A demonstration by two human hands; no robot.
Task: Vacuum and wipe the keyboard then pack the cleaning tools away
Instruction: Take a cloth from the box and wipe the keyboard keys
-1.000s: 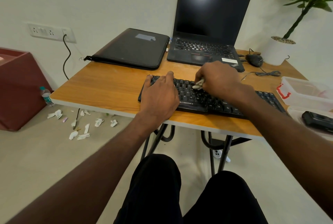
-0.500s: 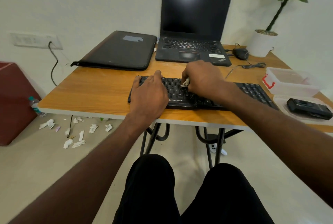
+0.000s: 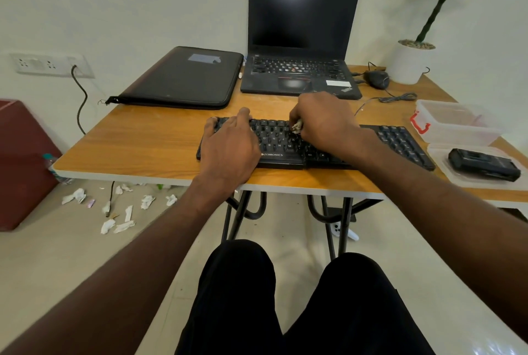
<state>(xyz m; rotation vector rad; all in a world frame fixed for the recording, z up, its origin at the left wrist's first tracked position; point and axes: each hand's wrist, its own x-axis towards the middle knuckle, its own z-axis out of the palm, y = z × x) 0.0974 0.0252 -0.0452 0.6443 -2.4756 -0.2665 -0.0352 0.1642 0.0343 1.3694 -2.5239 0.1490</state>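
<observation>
- The right hand (image 3: 323,120), just right of the frame's centre, has its fingers curled around a small pale wad of wipe (image 3: 297,127), pinching it so that only a crumpled tip shows at the left of the knuckles.
- That tip touches the upper key rows of the black keyboard (image 3: 400,140); the wad lies under and between the fingers, mostly hidden.
- The left hand (image 3: 228,146) lies flat over the keyboard's left end, fingers straight and spread, holding nothing.
- The keyboard sits along the near edge of the wooden table (image 3: 143,143), in the middle of the frame, long side towards the person; white lettering reads ZEBRONICS on its front lip.
- The wipe looks off-white and wrinkled; its full shape cannot be told.
- At the right edge of the frame a clear plastic box (image 3: 457,123) stands beyond a lid (image 3: 445,160) that carries a black handheld device (image 3: 483,163).
</observation>
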